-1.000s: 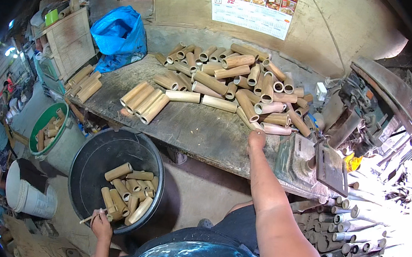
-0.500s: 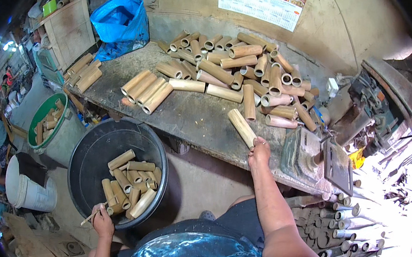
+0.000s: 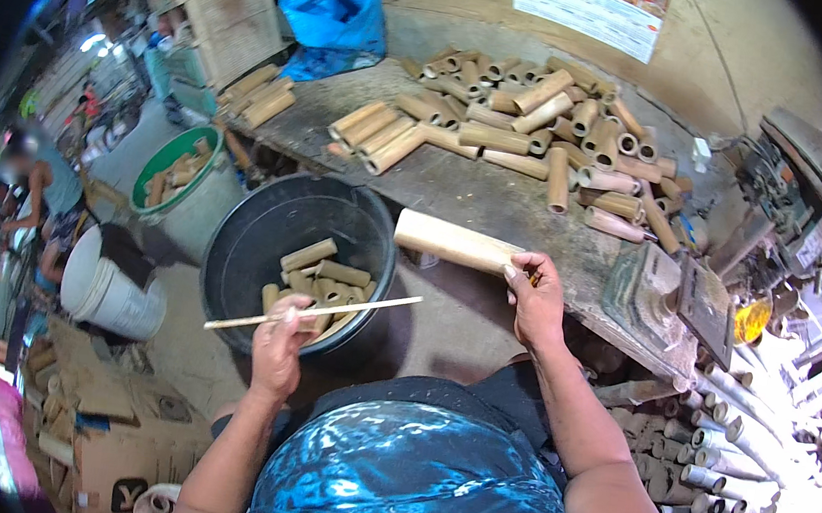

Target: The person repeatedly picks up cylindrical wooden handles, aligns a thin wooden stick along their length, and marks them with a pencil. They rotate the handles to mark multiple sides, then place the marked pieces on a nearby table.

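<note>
- One pale bamboo tube [image 3: 458, 242] hangs in midair before a worn workbench [image 3: 497, 203], one end clamped between the thumb and fingers of the worker's right hand [image 3: 538, 305].
- The left hand [image 3: 279, 351], fingers closed on a thin stick [image 3: 391, 303], holds it slantwise above a black tub [image 3: 251, 232] of cut tubes [image 3: 309, 254].
- Behind, a tube pile [image 3: 495, 139] covers the bench near a blue bag [image 3: 332, 18].
</note>
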Demonstrator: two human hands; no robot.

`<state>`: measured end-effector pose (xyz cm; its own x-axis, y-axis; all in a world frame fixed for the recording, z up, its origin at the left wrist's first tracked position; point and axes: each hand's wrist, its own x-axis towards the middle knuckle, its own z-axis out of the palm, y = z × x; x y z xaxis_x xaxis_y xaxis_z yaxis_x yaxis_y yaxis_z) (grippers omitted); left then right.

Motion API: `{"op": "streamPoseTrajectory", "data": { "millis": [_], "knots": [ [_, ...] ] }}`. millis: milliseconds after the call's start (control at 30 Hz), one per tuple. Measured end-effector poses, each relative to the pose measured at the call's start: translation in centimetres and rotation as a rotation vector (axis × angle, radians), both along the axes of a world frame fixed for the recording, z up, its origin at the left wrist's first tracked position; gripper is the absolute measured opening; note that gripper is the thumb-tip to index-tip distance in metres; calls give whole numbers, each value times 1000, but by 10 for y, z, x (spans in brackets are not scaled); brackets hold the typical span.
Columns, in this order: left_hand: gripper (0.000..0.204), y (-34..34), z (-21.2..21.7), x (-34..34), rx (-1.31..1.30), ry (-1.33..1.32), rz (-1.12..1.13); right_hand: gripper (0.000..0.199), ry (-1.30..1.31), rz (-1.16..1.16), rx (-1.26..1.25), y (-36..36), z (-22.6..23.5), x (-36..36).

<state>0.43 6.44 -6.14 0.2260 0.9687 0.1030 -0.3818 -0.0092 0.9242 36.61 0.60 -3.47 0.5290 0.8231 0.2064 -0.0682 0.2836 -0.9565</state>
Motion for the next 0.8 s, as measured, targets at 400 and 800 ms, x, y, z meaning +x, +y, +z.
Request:
{"op": "streamPoseTrajectory", "data": {
  "millis": [400, 800],
  "knots": [
    [27, -56, 48, 16, 65, -119, -20, 36, -60, 413, -96, -53, 48, -91],
    [14, -48, 21, 12, -198, -241, 47, 45, -124, 327, -183, -22, -4, -50]
  ]
}}
